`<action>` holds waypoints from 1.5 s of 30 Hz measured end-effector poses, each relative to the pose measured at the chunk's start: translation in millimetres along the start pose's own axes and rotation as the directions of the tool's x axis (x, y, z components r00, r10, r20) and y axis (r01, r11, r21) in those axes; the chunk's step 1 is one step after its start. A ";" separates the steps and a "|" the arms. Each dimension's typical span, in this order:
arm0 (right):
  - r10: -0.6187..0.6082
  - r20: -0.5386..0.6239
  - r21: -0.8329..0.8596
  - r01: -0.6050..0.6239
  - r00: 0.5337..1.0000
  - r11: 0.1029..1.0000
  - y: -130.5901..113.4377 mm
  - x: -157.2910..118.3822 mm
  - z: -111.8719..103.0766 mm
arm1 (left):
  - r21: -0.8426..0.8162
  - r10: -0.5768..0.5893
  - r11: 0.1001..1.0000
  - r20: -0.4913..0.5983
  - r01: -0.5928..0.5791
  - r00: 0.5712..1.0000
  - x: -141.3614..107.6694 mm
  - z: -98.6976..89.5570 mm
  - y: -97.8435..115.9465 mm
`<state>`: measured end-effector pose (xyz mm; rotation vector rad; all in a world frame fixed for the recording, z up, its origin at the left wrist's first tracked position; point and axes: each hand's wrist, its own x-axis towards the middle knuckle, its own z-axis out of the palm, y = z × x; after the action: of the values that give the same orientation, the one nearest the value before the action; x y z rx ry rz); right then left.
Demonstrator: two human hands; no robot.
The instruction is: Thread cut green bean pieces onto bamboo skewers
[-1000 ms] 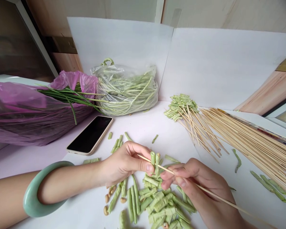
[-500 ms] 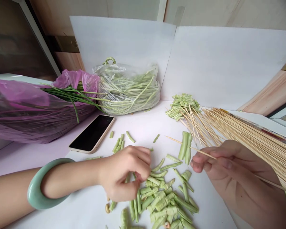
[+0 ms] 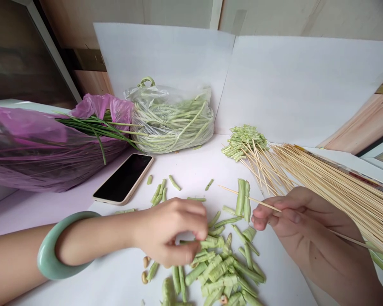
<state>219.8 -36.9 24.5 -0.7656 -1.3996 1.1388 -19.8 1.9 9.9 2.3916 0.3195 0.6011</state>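
Observation:
My left hand (image 3: 174,231), with a green bangle (image 3: 55,246) on its wrist, hovers over the left edge of a pile of cut green bean pieces (image 3: 220,270). Its thumb and fingers curl toward each other around a bean piece that shows partly in the gap. At the right, my right hand (image 3: 312,229) pinches a thin wooden skewer (image 3: 263,204) that points left. Two bean pieces (image 3: 242,197) are threaded side by side near the skewer's tip.
A black phone (image 3: 124,178) lies at the left, before a purple bag (image 3: 51,148) of green stalks. Behind stands a clear bag (image 3: 175,121) of long beans. Finished bean skewers (image 3: 247,142) and a bundle of bare skewers (image 3: 338,187) lie at the right.
My left hand has moved slightly right over the pile. My right hand, with the skewer and its two bean pieces, has shifted slightly left.

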 end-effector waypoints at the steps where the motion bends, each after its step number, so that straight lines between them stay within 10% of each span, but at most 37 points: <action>1: -0.004 -0.004 -0.008 0.004 1.000 1.000 0.3 0.3 0.8 | -0.095 -0.074 0.993 -0.080 0.066 0.994 -0.2 0.2 -0.5; 6: -0.052 -0.003 -0.068 0.052 0.999 0.996 3.8 -2.5 2.0 | -0.601 -0.435 0.776 -0.291 0.190 0.852 2.0 4.2 -7.0; 13: -0.063 0.078 -0.140 0.073 0.995 0.987 14.3 -8.5 0.7 | -0.773 -0.494 0.624 -0.273 0.118 0.825 5.0 6.5 -11.7; 45: -0.057 0.129 -0.320 0.096 0.990 0.943 10.9 -11.3 9.2 | -0.733 -0.461 0.674 -0.320 0.092 0.828 3.0 5.9 -14.0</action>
<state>211.1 -45.7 11.3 -0.8776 -1.7296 0.9144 -15.3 10.6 -2.1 1.3898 0.5609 0.9678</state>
